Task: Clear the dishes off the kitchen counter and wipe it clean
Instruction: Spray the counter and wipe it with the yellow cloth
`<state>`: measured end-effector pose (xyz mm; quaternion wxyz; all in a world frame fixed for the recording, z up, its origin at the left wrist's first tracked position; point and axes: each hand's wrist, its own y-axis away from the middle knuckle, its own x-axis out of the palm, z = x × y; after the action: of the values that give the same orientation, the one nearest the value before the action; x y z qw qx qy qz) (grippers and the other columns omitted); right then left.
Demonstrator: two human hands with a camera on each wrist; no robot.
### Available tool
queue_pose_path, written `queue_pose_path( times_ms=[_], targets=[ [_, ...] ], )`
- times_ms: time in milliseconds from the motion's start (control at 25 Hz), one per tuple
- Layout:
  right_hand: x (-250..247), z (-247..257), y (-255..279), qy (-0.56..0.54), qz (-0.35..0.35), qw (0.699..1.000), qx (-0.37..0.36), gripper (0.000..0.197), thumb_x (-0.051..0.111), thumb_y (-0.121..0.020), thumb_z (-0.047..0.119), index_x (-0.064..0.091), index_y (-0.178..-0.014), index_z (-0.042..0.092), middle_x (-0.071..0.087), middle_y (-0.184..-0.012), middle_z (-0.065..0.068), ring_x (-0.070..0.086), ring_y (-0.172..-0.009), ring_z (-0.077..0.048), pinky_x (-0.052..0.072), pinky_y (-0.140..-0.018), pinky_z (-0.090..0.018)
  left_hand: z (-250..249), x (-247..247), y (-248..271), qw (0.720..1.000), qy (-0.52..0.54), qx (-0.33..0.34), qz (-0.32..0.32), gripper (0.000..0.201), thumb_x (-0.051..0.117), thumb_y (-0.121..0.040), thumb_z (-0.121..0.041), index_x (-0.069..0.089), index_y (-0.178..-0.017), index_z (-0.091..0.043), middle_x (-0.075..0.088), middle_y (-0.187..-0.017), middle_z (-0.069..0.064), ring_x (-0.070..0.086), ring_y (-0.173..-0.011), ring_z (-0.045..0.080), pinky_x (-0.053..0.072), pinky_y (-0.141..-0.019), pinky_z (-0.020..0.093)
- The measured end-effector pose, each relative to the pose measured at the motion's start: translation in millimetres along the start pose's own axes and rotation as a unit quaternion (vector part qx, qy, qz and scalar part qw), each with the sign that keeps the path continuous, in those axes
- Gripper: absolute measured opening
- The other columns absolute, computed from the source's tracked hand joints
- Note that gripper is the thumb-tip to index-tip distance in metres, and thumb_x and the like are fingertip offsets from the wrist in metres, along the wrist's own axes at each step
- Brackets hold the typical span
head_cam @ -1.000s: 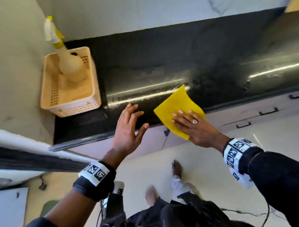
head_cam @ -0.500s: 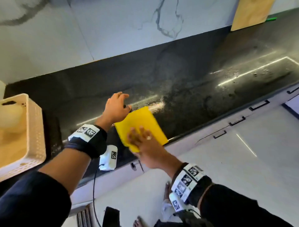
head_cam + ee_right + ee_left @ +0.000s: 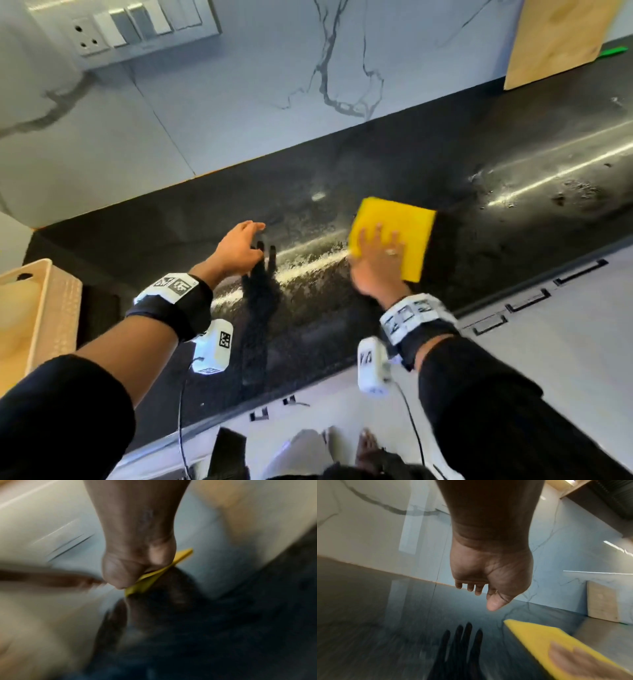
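A yellow cloth [image 3: 397, 229] lies flat on the black counter [image 3: 342, 171], and my right hand [image 3: 376, 260] presses on it with fingers spread straight. The left wrist view shows that cloth [image 3: 539, 639] at the lower right, with blurred fingers of the right hand on it. In the right wrist view only a yellow edge of the cloth [image 3: 154, 577] shows under my palm, and the picture is blurred. My left hand [image 3: 239, 250] hovers just above the counter, left of the cloth, fingers relaxed and empty [image 3: 477, 592]. Wet streaks and crumbs [image 3: 575, 188] mark the counter to the right.
A cream plastic basket [image 3: 51, 308] stands on the counter at far left. A wooden board [image 3: 555, 37] leans on the marble wall at back right, a green item [image 3: 613, 52] beside it. A switch panel [image 3: 137, 27] is on the wall. Drawer handles [image 3: 527, 301] run below the counter's front edge.
My right hand has slid the yellow cloth rightward along the counter and further from the front edge. My left hand followed alongside, empty. The view has swung up and right; the basket is now mostly out of frame.
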<state>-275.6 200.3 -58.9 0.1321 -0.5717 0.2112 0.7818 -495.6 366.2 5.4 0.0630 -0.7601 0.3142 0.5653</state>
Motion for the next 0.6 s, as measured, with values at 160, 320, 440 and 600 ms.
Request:
queue_pose_path(
  times_ms=[160, 320, 440, 600],
  targets=[
    [13.2, 43.1, 3.5, 0.064, 0.127, 0.924, -0.354, 0.057, 0.027, -0.105, 0.043, 0.004, -0.156, 0.03, -0.01, -0.163, 0.004, -0.017, -0.147, -0.025, -0.009, -0.118, -0.046, 9.5, -29.0, -65.1, 0.999, -0.026, -0.031, -0.011, 0.07, 0.058, -0.081, -0.004, 0.036, -0.148, -0.007, 0.033, -0.155, 0.016, 0.03, -0.143, 0.03, 0.027, -0.115, 0.038],
    [-18.5, -11.6, -80.8, 0.058, 0.085, 0.979, -0.177, 0.054, 0.021, -0.105, 0.044, 0.0, -0.154, 0.035, -0.01, -0.163, 0.007, -0.009, -0.15, -0.024, -0.002, -0.12, -0.043, 25.7, -33.4, -116.8, 0.995, -0.045, -0.064, 0.063, 0.105, 0.074, -0.075, -0.044, 0.015, -0.156, -0.015, 0.01, -0.163, 0.014, 0.01, -0.15, 0.03, 0.015, -0.12, 0.05],
    [-36.4, -31.4, -138.5, 0.06, 0.074, 0.994, -0.062, 0.056, 0.018, -0.104, 0.046, -0.005, -0.154, 0.036, -0.013, -0.163, 0.006, -0.007, -0.151, -0.028, 0.002, -0.12, -0.044, 30.2, -20.2, -141.3, 0.987, -0.051, -0.085, 0.13, 0.132, 0.07, -0.066, -0.074, -0.013, -0.155, -0.023, -0.022, -0.161, 0.008, -0.017, -0.149, 0.031, -0.005, -0.117, 0.057],
    [-44.2, 8.1, -200.7, 0.025, 0.076, 0.995, 0.052, 0.064, 0.018, -0.103, 0.051, -0.006, -0.156, 0.024, -0.016, -0.163, -0.005, -0.012, -0.148, -0.038, -0.002, -0.119, -0.052, 29.0, -12.6, -148.0, 0.98, -0.05, -0.089, 0.169, 0.146, 0.066, -0.057, -0.084, -0.03, -0.149, -0.023, -0.038, -0.154, 0.008, -0.03, -0.144, 0.034, -0.014, -0.114, 0.062]
  ],
)
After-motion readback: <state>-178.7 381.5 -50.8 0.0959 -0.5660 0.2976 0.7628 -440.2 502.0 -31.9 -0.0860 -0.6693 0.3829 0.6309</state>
